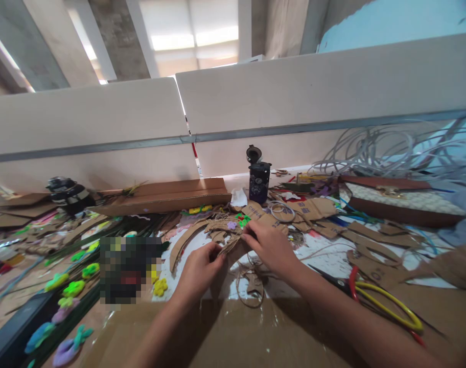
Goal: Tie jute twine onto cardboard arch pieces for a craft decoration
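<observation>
Between my two hands is a curved cardboard strip (236, 251), with brown twine laid along its upper part. My left hand (200, 268) pinches its left end between thumb and fingers. My right hand (270, 248) grips the strip and twine farther right, fingers closed. Just beyond them lies a cardboard arc (185, 240), and a small purple flower (231, 225) and a green flower (242, 220) sit near my right fingertips. Loose twine (238, 289) loops below my hands around a small cardboard cutout (255, 282).
Scissors with red and yellow handles (386, 304) lie right of my right forearm. A dark open-lidded bottle (259, 184) stands behind. Colourful fuzzy flowers (74, 289) spread at left. A brown-and-white bag (401, 199) and coiled clear tubing (367, 148) are at far right.
</observation>
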A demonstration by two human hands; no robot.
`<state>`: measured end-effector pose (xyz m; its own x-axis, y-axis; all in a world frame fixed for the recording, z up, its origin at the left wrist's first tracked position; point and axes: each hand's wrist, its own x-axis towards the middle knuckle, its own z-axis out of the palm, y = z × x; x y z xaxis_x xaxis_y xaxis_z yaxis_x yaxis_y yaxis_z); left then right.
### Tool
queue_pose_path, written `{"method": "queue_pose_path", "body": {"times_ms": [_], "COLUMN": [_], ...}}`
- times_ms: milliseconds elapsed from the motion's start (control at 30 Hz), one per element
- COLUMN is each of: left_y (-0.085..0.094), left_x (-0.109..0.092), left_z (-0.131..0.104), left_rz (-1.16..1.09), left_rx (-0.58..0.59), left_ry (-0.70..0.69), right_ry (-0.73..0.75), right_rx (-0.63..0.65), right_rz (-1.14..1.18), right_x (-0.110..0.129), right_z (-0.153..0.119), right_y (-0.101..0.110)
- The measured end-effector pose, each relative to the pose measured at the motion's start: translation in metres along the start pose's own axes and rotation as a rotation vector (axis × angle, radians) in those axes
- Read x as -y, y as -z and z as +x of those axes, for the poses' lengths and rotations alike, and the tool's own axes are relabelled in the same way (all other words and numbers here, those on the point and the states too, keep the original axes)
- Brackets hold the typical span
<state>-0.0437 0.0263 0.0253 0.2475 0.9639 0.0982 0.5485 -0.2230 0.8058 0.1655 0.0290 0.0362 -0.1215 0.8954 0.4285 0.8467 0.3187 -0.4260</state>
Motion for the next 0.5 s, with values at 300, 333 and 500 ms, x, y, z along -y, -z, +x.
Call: {"method": "queue_pose_path", "body": {"times_ms": [300, 333, 500], "left_y": [0.0027, 0.0022, -0.0018], "left_x": [-0.0071, -0.0065, -0.0048], "left_z": [0.0026, 0.0025, 0.0018], "left_rz": [-0.166, -0.157, -0.161], "left_rx": [0.072, 0.071, 0.108], "left_ry": [0.059, 0.053, 0.049], "right_ry": [0.009, 0.012, 0.038], "right_rx": [0.014, 0.014, 0.038], "right_rz": [-0.025, -0.028, -0.009], "right_x": [0.0046, 0.0051, 0.0077], "right_z": [-0.0005, -0.0007, -0.0024], "right_y": [0.0032, 0.0034, 0.0039]}}
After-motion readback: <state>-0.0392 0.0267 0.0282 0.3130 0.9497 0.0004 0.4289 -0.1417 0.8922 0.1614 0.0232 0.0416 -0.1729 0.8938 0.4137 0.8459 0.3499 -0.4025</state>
